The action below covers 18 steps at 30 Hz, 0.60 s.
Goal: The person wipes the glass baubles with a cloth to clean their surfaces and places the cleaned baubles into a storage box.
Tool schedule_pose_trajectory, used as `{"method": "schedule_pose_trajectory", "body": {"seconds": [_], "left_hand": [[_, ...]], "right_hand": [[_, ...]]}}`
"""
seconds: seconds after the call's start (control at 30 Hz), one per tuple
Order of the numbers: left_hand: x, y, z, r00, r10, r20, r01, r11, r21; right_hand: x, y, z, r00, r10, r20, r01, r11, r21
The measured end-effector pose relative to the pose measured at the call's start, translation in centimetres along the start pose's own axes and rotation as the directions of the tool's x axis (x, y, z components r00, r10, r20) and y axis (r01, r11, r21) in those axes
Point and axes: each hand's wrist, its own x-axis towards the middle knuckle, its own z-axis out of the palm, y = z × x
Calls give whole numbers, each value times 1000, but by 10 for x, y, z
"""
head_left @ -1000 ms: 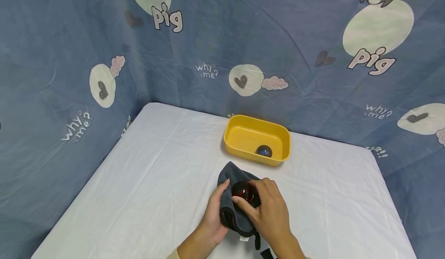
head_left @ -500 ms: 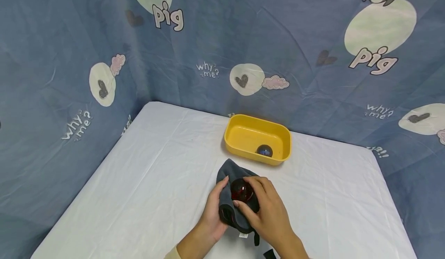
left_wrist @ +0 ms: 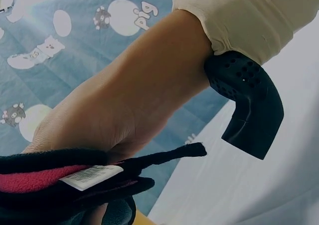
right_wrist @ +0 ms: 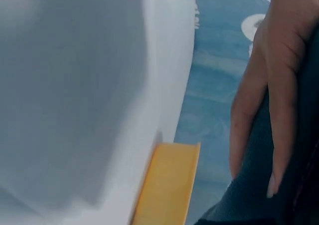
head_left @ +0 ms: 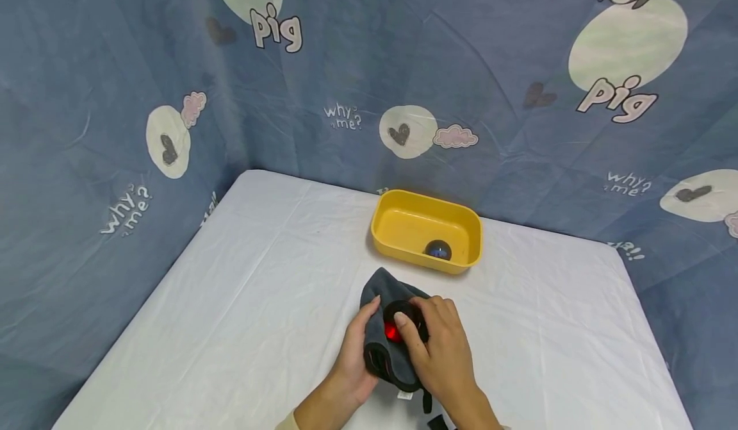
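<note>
A dark grey cloth (head_left: 376,292) with black edging is folded in my left hand (head_left: 353,359), thumb over its near-left side. On the cloth lies a dark red, shiny ball (head_left: 392,332), partly covered by my right hand (head_left: 442,347). The right thumb crosses the ball's top, and the fingers curl at its far right side, pinching it against the cloth. In the left wrist view the cloth's pink-red inside (left_wrist: 35,181), a white tag (left_wrist: 92,176) and a black loop (left_wrist: 172,155) show. The right wrist view has two right fingers (right_wrist: 281,110) on the cloth; the ball is hidden there.
A yellow rectangular tub (head_left: 398,254) stands just beyond the cloth, near the table's back edge. One dark blue ball (head_left: 438,250) lies in its front right corner. The white-covered table (head_left: 259,302) meets blue printed curtains (head_left: 323,65) at the back and sides.
The right thumb has slid from the ball's near side up over its top. A bright red patch now shows at the ball's lower left. Cloth and left hand have barely shifted; the tub is still.
</note>
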Motion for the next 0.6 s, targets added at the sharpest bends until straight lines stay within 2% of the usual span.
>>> {"method": "schedule_pose_trajectory", "body": {"seconds": [0.2,0.4,0.6], "left_hand": [[0,0,0,1000,5,7,-5,1000,-4],[0,1,-1,999,41,13,-41,999,-2],[0,1,-1,999,44,17,-44,999,-17]], "right_hand": [[-2,-1,-1,1000,23,7,-23,1000,-5],[-7,-3,-6,997,-50,65,48,998,35],[-6,-2,-5,996,-87,34,85,995,59]]}}
